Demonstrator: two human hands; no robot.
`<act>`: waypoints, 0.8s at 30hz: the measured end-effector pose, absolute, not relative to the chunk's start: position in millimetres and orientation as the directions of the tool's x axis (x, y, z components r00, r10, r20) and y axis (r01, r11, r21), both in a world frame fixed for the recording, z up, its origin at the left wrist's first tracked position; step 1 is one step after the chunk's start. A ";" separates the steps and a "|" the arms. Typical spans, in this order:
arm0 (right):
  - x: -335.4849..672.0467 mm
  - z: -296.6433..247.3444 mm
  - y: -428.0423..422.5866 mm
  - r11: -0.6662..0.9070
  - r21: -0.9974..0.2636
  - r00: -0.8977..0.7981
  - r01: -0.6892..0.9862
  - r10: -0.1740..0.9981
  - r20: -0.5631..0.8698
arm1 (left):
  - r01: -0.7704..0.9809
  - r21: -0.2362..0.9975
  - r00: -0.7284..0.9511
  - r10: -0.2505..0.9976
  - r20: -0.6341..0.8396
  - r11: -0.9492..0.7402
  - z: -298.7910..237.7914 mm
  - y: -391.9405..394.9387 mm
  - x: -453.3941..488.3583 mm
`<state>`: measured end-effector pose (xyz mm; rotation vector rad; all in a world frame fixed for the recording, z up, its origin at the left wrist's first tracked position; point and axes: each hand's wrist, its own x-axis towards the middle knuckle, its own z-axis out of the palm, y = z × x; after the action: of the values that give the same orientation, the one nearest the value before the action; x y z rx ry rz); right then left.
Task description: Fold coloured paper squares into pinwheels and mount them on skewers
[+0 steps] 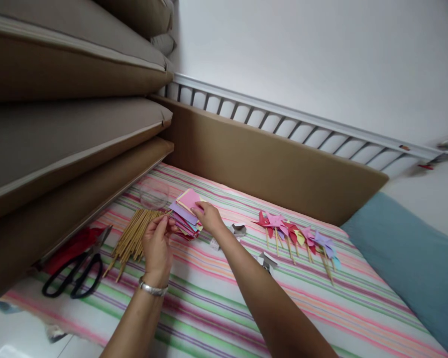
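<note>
My right hand (pixel 208 216) grips the edge of a pink paper square (pixel 188 197) above a loose stack of coloured paper (pixel 182 219). Purple, red, blue and cream edges show in the stack. Close to its left side, my left hand (pixel 159 243) has thumb and fingers pinched together; anything small between them is too hard to make out. A silver bracelet (pixel 153 287) circles that wrist. Beside and partly behind the left hand lies a bundle of thin wooden sticks (pixel 132 236).
Black-handled scissors (pixel 74 273) and a red bag (pixel 72 248) lie at left. Finished paper pinwheels (pixel 296 233) line the right. Small open boxes (pixel 239 229) sit in the middle of the striped cloth (pixel 216 293). Stacked cushions (pixel 70 144) and a brown panel (pixel 265 159) border it.
</note>
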<state>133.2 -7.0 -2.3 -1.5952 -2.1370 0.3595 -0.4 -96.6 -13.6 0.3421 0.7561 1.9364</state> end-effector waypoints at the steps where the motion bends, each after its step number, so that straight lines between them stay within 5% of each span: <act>1: 133.7 -2.5 -7.2 0.305 -0.458 -0.239 0.835 0.951 0.197 | -0.697 0.644 -0.471 0.878 -0.081 -0.315 -14.0 -96.3 0.0; 24: 138.5 -2.3 -9.1 0.372 -0.390 -0.324 0.843 0.928 0.185 | -0.700 0.655 -0.429 0.901 -0.069 -0.283 -20.3 -92.2 1.0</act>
<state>138.5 -9.1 -2.3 -1.5430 -2.2636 0.3139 1.0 -92.2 -20.3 0.3841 0.7552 1.8903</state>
